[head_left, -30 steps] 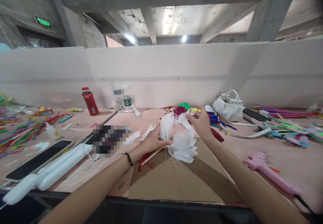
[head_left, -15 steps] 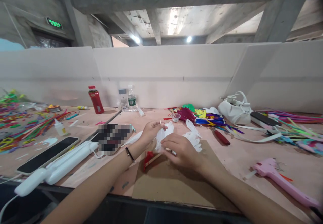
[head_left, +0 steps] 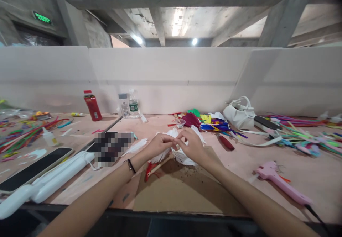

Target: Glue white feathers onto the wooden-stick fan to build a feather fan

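Observation:
My left hand (head_left: 159, 147) and my right hand (head_left: 191, 145) meet at the fingertips, both pinched closed. Whatever lies between the fingers is too small or too hidden to make out. Beneath and around them spread white feathers (head_left: 184, 158), partly covered by the hands. A thin wooden stick (head_left: 159, 166) slants out from under the feathers, with red threads (head_left: 150, 168) by its lower end. All this rests over a brown cardboard sheet (head_left: 187, 198), on which dark crumbs are scattered near my right hand.
To the right lies a pink glue gun (head_left: 283, 182); behind it are a red-handled tool (head_left: 226, 142) and a white handbag (head_left: 239, 113). Coloured feathers (head_left: 213, 125) and a small clear cup (head_left: 180, 123) sit beyond the hands. A white appliance (head_left: 62, 176) and a phone (head_left: 34, 169) are at left.
My hands have come together, the left moving right until its fingertips meet the right hand's. The right hand has risen off the feathers, showing more of the stick. The view has shifted slightly right.

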Demonstrator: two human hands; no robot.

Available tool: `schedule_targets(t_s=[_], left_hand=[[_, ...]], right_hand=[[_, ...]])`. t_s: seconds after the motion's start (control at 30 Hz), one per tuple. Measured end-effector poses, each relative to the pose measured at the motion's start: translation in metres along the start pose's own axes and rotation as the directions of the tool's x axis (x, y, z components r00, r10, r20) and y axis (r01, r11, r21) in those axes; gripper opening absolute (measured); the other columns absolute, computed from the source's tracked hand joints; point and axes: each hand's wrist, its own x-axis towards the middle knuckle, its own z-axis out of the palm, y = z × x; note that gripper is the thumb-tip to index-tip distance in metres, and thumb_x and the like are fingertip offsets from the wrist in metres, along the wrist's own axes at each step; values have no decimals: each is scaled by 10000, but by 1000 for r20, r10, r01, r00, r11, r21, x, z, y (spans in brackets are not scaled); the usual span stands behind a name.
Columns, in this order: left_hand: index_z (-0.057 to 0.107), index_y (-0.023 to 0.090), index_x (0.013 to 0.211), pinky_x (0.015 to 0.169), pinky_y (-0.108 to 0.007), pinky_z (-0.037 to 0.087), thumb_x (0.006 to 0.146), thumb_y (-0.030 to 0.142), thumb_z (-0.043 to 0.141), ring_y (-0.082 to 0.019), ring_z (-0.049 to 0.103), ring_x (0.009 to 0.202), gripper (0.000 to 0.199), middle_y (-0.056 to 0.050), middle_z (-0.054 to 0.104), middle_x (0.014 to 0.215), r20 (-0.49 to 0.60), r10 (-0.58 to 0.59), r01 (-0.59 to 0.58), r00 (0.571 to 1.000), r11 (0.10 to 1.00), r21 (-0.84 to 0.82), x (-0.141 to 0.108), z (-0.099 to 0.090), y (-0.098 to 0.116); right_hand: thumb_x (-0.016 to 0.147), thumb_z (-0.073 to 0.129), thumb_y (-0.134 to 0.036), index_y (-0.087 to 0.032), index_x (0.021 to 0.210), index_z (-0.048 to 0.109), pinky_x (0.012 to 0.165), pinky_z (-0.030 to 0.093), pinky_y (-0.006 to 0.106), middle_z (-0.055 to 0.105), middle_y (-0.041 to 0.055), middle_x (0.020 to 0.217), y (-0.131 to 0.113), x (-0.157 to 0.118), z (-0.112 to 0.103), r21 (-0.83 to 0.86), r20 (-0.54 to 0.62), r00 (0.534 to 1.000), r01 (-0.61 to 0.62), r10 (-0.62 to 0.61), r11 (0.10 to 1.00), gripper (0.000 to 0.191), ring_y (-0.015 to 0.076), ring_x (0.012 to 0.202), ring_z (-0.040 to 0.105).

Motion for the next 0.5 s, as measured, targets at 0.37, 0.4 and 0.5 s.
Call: schedule_targets(t_s=[0.37,0.4,0.5], left_hand=[[684,160,760,470,-222,364,859,578,652,-107,514,467,430,-23,662,659,52,-36,31,998,996,83,-2,4,5],[674,162,741,462,-221,340,862,578,644,-100,484,456,434,-20,654,648,62,-42,36,997,995,96,-3,6,7],[666,168,756,462,-225,308,884,562,603,-97,442,457,419,-15,652,659,82,-50,38,995,989,140,-7,12,12]], right_hand=[[877,637,-302,-235,824,694,795,513,377,751,61,910,-3,15,-42,-61,-25,987,-158,157,986,103,244,884,670],[892,627,-347,-238,901,718,760,527,363,764,68,968,-3,10,-57,-46,-38,980,-196,194,980,143,244,903,688],[880,635,-455,-241,1017,739,749,542,404,768,99,1022,1,-27,-119,-40,-118,937,-335,328,941,274,287,928,705]])
